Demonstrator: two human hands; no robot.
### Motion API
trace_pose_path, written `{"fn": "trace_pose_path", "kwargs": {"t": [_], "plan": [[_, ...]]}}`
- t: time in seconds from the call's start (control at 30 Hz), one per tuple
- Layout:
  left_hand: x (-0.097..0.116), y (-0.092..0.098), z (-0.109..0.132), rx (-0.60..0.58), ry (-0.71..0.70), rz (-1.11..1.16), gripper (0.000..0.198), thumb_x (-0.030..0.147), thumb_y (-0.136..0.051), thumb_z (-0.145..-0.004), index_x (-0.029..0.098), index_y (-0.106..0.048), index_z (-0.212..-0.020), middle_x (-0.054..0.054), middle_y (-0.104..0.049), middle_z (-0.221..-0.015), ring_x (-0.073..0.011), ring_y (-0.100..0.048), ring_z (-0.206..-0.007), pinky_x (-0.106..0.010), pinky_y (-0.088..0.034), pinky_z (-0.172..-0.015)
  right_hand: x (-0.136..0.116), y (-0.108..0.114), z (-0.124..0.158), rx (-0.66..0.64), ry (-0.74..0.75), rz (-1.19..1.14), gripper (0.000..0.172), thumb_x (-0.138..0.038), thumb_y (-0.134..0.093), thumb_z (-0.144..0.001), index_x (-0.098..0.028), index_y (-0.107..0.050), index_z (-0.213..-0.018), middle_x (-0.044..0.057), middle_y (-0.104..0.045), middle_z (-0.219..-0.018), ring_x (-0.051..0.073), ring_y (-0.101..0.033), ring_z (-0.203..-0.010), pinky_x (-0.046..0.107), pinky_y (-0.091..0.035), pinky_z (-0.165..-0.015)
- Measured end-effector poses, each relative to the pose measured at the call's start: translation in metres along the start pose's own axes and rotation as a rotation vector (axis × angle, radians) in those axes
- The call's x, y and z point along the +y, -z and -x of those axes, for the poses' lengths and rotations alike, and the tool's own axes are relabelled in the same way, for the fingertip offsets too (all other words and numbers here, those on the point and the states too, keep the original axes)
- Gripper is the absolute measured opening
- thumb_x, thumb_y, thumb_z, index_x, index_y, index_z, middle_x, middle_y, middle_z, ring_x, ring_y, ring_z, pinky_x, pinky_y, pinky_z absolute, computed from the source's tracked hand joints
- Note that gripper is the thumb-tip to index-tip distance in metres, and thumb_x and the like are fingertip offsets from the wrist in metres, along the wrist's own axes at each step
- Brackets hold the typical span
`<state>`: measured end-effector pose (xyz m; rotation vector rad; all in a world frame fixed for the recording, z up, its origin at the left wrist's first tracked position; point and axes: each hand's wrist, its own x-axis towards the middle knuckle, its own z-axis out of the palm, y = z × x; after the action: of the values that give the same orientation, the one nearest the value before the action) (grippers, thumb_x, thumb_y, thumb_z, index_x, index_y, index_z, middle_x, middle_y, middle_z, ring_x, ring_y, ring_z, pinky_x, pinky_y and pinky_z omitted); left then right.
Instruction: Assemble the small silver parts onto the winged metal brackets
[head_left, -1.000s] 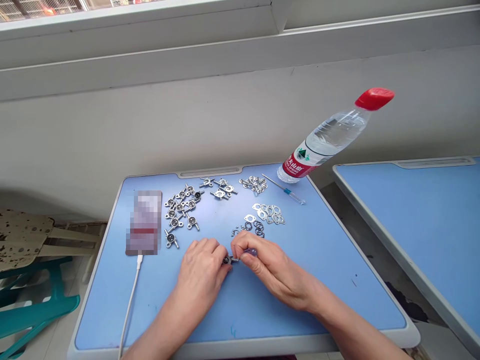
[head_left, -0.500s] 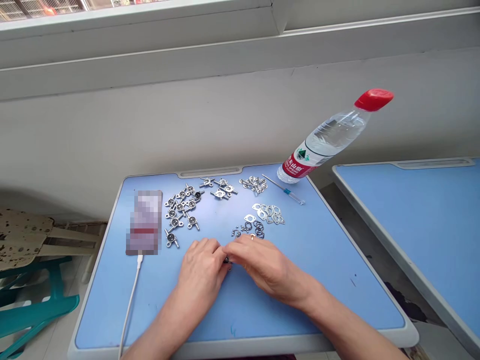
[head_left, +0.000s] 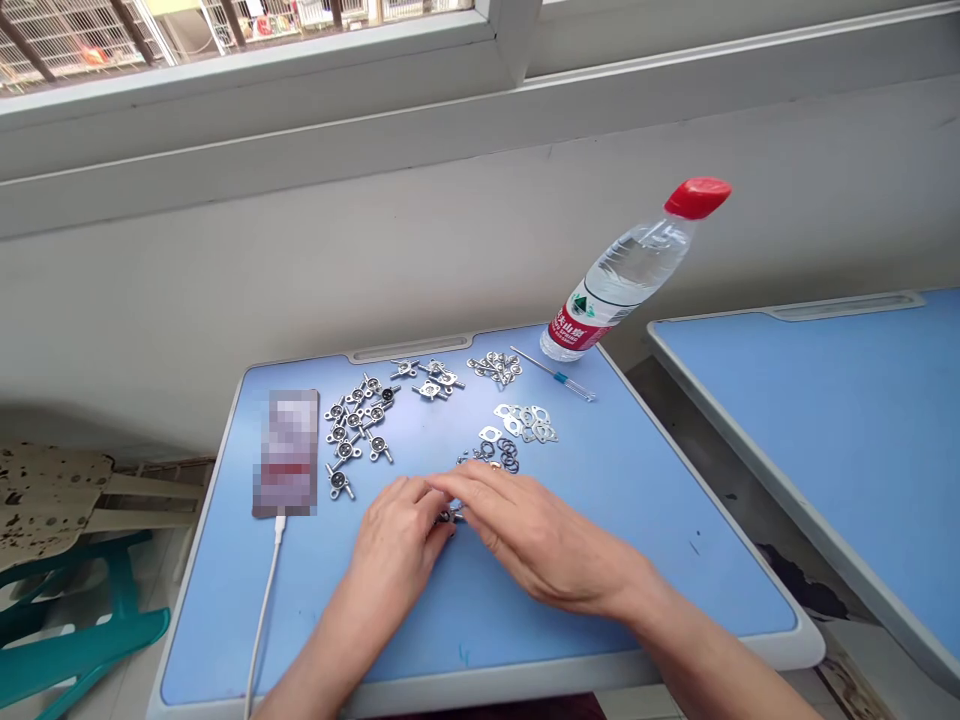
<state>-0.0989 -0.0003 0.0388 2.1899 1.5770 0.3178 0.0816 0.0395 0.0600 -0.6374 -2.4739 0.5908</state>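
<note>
My left hand (head_left: 397, 545) rests on the blue desk (head_left: 600, 560) with its fingers curled round a small metal part (head_left: 448, 516). My right hand (head_left: 525, 535) lies over it, fingers stretched toward the left and touching the same part. Just beyond the hands lie dark rings (head_left: 508, 452) and small bits (head_left: 469, 458). Farther back are flat metal plates (head_left: 525, 423), a cluster of assembled metal fittings (head_left: 358, 425) and more fittings (head_left: 435, 380).
A phone (head_left: 286, 452) on a white cable (head_left: 262, 610) lies at the desk's left. A water bottle (head_left: 626, 272) with a red cap stands at the back right, a thin screwdriver (head_left: 555, 375) beside it. A second blue desk (head_left: 825, 400) is on the right, a teal stool (head_left: 82, 610) on the left.
My right hand has uncurled and slid left over the part, its fingers now stretched out. The purple-handled thing it held a second ago is out of sight. The view tilted up slightly.
</note>
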Motion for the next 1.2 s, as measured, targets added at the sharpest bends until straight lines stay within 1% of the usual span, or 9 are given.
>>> {"fn": "trace_pose_path", "kwargs": {"t": [0.07, 0.27, 0.5, 0.57, 0.67, 0.73, 0.87, 1.0, 1.2], "plan": [[0.0, 0.0, 0.0, 0.001, -0.006, -0.003, 0.011, 0.012, -0.061, -0.088, 0.021, -0.064, -0.093, -0.003, -0.068, -0.095, -0.0218, -0.062, -0.09, -0.035, -0.051, -0.078, 0.0, 0.002, 0.0, 0.004, 0.001, -0.067, 0.04, -0.006, -0.032, -0.095, -0.01, -0.047, -0.132, 0.013, -0.065, -0.104, 0.019, -0.059, -0.09, 0.032, -0.052, -0.073], [-0.005, -0.008, 0.0, 0.07, 0.005, -0.048, 0.017, 0.016, -0.055, -0.091, 0.019, -0.06, -0.075, -0.002, -0.06, -0.075, -0.0203, -0.057, -0.073, -0.032, -0.048, -0.066, 0.003, -0.016, -0.003, 0.178, 0.088, 0.046, 0.032, -0.008, -0.033, -0.097, -0.016, -0.063, -0.104, 0.002, -0.059, -0.068, 0.014, -0.05, -0.06, 0.026, -0.042, -0.055], [-0.007, -0.002, -0.002, -0.014, -0.039, 0.058, 0.01, 0.014, -0.057, -0.088, 0.02, -0.064, -0.091, -0.006, -0.067, -0.097, -0.0243, -0.062, -0.092, -0.037, -0.05, -0.08, 0.008, -0.009, -0.004, 0.195, 0.04, -0.17, 0.028, -0.014, -0.035, -0.1, -0.014, -0.057, -0.118, 0.009, -0.068, -0.093, 0.017, -0.061, -0.083, 0.031, -0.052, -0.072], [-0.006, 0.001, -0.003, -0.026, -0.036, 0.063, 0.012, 0.013, -0.058, -0.087, 0.02, -0.065, -0.093, -0.006, -0.067, -0.098, -0.0244, -0.062, -0.093, -0.037, -0.05, -0.08, 0.011, -0.011, -0.004, 0.261, 0.063, -0.143, 0.025, -0.014, -0.038, -0.1, -0.015, -0.06, -0.112, 0.006, -0.067, -0.083, 0.016, -0.06, -0.075, 0.029, -0.05, -0.067], [-0.005, 0.002, -0.003, -0.025, -0.042, 0.076, 0.013, 0.013, -0.058, -0.086, 0.021, -0.066, -0.093, -0.005, -0.067, -0.099, -0.0243, -0.062, -0.095, -0.036, -0.049, -0.082, 0.016, -0.018, -0.005, 0.378, 0.033, -0.031, 0.022, -0.021, -0.044, -0.1, -0.017, -0.063, -0.089, 0.001, -0.059, -0.066, 0.013, -0.051, -0.058, 0.026, -0.043, -0.056], [-0.005, 0.002, -0.004, -0.028, -0.037, 0.076, 0.013, 0.013, -0.058, -0.086, 0.021, -0.067, -0.093, -0.005, -0.067, -0.098, -0.0239, -0.062, -0.094, -0.036, -0.049, -0.082, 0.017, -0.02, -0.006, 0.364, 0.029, 0.008, 0.023, -0.023, -0.043, -0.1, -0.017, -0.063, -0.089, 0.002, -0.059, -0.067, 0.013, -0.051, -0.057, 0.026, -0.042, -0.054], [-0.007, 0.001, -0.004, -0.043, -0.034, 0.068, 0.011, 0.015, -0.059, -0.087, 0.021, -0.067, -0.092, -0.006, -0.067, -0.099, -0.024, -0.062, -0.094, -0.036, -0.049, -0.081, 0.016, -0.016, -0.004, 0.298, 0.057, -0.127, 0.026, -0.015, -0.038, -0.099, -0.016, -0.059, -0.114, 0.01, -0.069, -0.094, 0.016, -0.063, -0.079, 0.028, -0.051, -0.066], [-0.01, -0.001, -0.004, -0.011, -0.056, 0.095, 0.014, 0.014, -0.06, -0.086, 0.021, -0.067, -0.096, -0.007, -0.066, -0.109, -0.0248, -0.06, -0.101, -0.037, -0.048, -0.086, 0.013, -0.015, -0.005, 0.345, 0.084, -0.218, 0.022, -0.013, -0.043, -0.097, -0.018, -0.064, -0.103, 0.005, -0.071, -0.081, 0.014, -0.064, -0.072, 0.027, -0.052, -0.067], [-0.012, -0.006, -0.005, 0.024, -0.099, 0.132, 0.014, 0.013, -0.06, -0.087, 0.022, -0.067, -0.096, -0.005, -0.068, -0.103, -0.0234, -0.059, -0.096, -0.036, -0.049, -0.083, 0.011, -0.019, -0.007, 0.367, 0.07, -0.203, 0.019, -0.014, -0.045, -0.097, -0.018, -0.063, -0.095, 0.004, -0.07, -0.078, 0.014, -0.064, -0.068, 0.025, -0.051, -0.062]]}}
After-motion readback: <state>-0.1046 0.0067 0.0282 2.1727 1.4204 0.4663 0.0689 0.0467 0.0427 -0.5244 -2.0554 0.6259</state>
